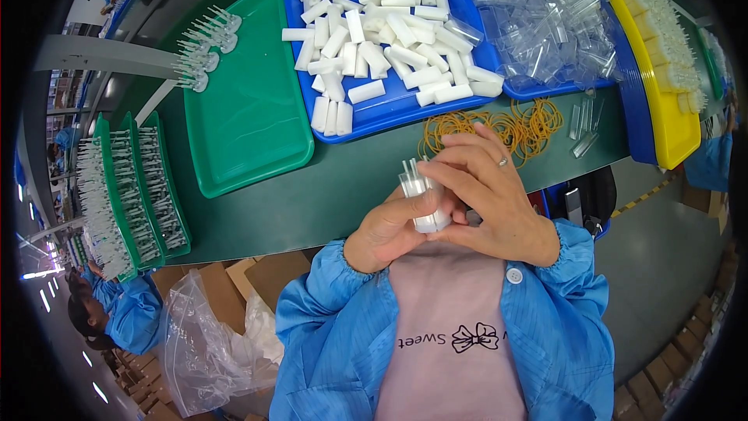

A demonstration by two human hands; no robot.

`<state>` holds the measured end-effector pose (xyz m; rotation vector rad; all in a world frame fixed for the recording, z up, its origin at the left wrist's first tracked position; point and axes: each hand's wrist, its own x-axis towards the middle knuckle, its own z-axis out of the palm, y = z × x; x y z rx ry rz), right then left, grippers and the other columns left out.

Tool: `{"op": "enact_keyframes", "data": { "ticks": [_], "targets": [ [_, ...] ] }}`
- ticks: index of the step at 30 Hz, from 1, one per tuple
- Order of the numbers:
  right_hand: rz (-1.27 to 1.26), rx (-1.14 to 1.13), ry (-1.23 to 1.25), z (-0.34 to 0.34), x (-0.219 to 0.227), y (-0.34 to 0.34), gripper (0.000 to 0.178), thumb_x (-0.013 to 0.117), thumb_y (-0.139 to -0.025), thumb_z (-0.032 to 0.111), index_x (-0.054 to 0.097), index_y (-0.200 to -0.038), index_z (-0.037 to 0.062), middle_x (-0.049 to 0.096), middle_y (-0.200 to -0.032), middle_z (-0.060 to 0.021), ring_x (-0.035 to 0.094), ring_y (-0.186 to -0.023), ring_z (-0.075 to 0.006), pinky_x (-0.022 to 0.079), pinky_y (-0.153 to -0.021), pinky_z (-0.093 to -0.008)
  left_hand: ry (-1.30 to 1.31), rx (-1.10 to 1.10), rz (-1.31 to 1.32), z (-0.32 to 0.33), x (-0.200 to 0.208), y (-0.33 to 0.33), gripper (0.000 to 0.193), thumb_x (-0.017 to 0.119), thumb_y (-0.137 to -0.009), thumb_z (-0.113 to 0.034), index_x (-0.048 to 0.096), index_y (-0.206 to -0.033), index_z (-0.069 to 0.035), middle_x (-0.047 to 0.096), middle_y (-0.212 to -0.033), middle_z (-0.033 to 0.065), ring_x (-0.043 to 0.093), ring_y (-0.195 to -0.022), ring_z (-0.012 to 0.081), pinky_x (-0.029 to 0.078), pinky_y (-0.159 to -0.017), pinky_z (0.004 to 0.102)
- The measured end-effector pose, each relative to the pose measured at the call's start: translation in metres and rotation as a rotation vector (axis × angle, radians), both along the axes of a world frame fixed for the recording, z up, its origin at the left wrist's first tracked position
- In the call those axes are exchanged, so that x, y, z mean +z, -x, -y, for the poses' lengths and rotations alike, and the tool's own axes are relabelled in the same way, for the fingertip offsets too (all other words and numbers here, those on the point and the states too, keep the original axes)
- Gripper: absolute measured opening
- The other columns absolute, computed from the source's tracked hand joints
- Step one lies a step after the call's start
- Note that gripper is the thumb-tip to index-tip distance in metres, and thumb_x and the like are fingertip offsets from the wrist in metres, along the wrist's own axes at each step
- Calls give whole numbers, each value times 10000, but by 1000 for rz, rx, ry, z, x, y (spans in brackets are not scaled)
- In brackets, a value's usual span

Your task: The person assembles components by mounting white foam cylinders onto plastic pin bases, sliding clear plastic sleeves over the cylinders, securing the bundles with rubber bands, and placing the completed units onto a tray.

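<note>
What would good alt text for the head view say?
A person's left hand and right hand hold a small white-and-clear piece with thin prongs at the near edge of a green table. Beyond lie a blue tray of white cylinders, tangled yellow-orange bands and piled clear plastic pieces.

Blocks are heaped in mid tray, flanked by L tray w/ pin clusters & R tray w/ plastic pcs. Bands are strewn before mid/R trays; racks are set far L, stacked trays far R.
</note>
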<state>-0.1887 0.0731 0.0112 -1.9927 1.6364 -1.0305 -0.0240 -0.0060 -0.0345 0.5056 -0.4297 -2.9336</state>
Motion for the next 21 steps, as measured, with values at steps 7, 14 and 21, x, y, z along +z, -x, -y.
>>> {"op": "enact_keyframes", "data": {
  "ticks": [7,14,21],
  "targets": [
    [235,-151,-84,-5,-8,25,346,763,-686,125,653,-1011,83,580,-1121,-78,519,-1095,-275,425,-896,-372,162,349,-97,28,7,-20,785,756,-785,-305,341,-1406,-62,502,-845,29,578,-866,221,508,-860,424],
    [-210,-255,72,-2,-33,15,88,739,-681,109,683,-747,125,543,-766,-1,503,-796,-198,361,-694,-358,571,619,247,33,29,-28,642,691,-787,-146,390,-1332,15,499,-718,37,559,-671,153,495,-611,309],
    [-316,-305,59,6,-47,9,71,696,-727,111,637,-766,115,534,-812,-14,490,-815,-209,339,-735,-364,607,577,252,24,25,-24,594,679,-777,-124,423,-1292,20,525,-715,52,555,-631,154,500,-602,309]
  ]
}}
